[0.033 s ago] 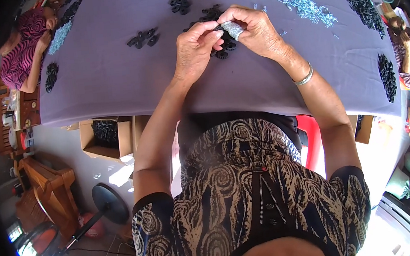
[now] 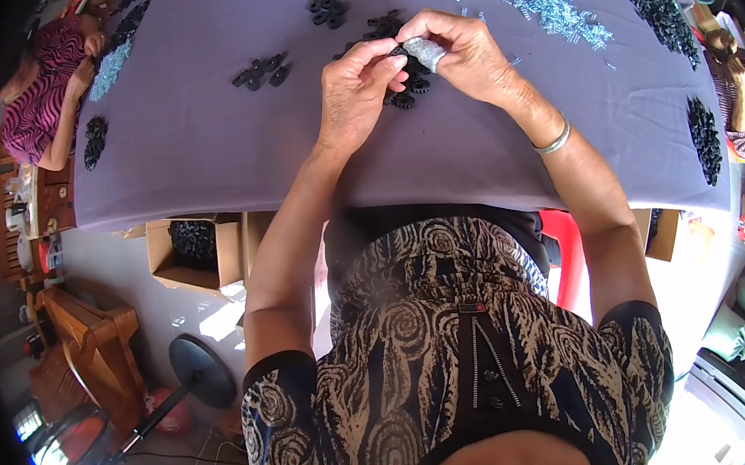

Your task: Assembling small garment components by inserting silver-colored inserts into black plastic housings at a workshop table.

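Left hand [image 2: 353, 88] and right hand [image 2: 469, 57], fingertips close together, are pinching a small, mostly hidden black part [image 2: 398, 50] above black round pieces [image 2: 404, 101] on the cloth-covered worktop [image 2: 223, 148], left of coil springs [image 2: 552, 9].

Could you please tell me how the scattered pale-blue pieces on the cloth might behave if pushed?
The pale-blue pieces are probably light, being tiny beside the right hand. They would likely scatter rather than move together, since several already lie loose. Their shiny look suggests they may be slippery.
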`<state>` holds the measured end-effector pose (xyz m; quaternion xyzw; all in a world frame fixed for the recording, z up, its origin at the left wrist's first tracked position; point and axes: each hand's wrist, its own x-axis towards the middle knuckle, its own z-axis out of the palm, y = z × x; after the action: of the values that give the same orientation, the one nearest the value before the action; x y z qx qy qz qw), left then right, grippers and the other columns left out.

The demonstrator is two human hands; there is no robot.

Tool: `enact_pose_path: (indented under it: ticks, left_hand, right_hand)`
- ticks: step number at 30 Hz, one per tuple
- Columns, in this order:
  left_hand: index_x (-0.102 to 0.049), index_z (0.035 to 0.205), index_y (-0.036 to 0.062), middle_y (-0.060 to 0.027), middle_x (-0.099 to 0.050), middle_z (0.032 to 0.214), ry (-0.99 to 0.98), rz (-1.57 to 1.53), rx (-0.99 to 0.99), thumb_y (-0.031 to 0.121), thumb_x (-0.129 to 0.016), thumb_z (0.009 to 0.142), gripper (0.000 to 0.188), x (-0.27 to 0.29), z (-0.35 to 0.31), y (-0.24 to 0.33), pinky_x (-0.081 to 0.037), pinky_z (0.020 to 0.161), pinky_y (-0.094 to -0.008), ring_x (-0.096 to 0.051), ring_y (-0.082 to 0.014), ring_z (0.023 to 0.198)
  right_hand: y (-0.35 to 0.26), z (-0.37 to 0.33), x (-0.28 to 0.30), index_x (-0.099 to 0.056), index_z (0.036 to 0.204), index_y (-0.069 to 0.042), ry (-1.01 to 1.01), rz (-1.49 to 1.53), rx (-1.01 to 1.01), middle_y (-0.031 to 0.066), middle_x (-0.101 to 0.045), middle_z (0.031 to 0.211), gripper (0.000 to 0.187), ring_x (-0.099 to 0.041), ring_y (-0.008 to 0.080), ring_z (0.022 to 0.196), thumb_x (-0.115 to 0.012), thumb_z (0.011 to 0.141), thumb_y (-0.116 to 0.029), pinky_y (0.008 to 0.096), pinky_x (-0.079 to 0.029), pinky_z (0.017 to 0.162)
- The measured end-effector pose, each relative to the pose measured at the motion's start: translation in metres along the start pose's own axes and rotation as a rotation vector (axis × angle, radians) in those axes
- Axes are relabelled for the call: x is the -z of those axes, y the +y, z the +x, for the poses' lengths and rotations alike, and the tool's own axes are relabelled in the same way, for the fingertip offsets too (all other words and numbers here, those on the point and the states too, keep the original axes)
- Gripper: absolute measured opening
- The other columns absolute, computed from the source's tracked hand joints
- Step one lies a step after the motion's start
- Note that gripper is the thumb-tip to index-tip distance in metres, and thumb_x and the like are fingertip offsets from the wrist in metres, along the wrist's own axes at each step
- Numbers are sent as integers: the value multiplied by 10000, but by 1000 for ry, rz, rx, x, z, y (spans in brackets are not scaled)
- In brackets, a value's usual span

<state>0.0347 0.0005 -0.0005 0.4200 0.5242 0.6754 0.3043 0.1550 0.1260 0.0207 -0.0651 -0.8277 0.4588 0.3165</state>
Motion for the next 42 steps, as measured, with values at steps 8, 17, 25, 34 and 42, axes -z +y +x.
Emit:
enact_pose_path:
  ticks: [8, 17, 25, 34, 42]
  left_hand:
    - [-634, 1057, -7, -43, -607, 911, 31, -86, 17, 50, -629, 866, 200, 0, -2, 11, -514, 646, -233, -614, -115, 768]
    - [-642, 1033, -20, -21, -451, 980, -75, -212, -156, -18, -651, 828, 206, -13, -6, 16, -482, 798, -228, -521, -97, 884]
    - [-621, 1000, -67, -24, -409, 961, -30, -279, -187, -27, -628, 839, 166, -26, -13, 24, -536, 754, -241, -584, -115, 828]
    - [-664, 943, 28, -40, -587, 838, 217, 179, -297, 10, -696, 784, 163, -3, 3, 14, -477, 657, -238, -582, -117, 712]
    - [-680, 866, 143, -92, -619, 857, 412, 1157, -169, 137, -642, 747, 125, 80, 16, 20, -490, 655, -411, -617, -310, 781]
  right_hand:
    - [-4, 2, 12, -618, 905, -7, -5, 321, -357, 37, -574, 699, 456, -503, 80, 530, -434, 948, -422, 210, -430, 455]
    - [3, -9, 4, -500, 736, -48, -317, 988, -460, -48, -361, 604, 405, -261, 29, 484, -480, 941, -396, 194, -180, 411]
    - [-2, -15, -11, -525, 753, -70, -214, 1177, -322, -65, -345, 574, 262, -270, 33, 471, -569, 915, -271, 190, -189, 395]
    - [-9, -9, -6, -463, 655, -78, -10, 650, -464, -61, -341, 559, 465, -243, 27, 460, -450, 939, -446, 197, -159, 411]
    - [5, 3, 25, -527, 637, -77, 253, 233, -410, -79, -377, 533, 327, -304, 9, 462, -611, 890, -266, 212, -250, 422]
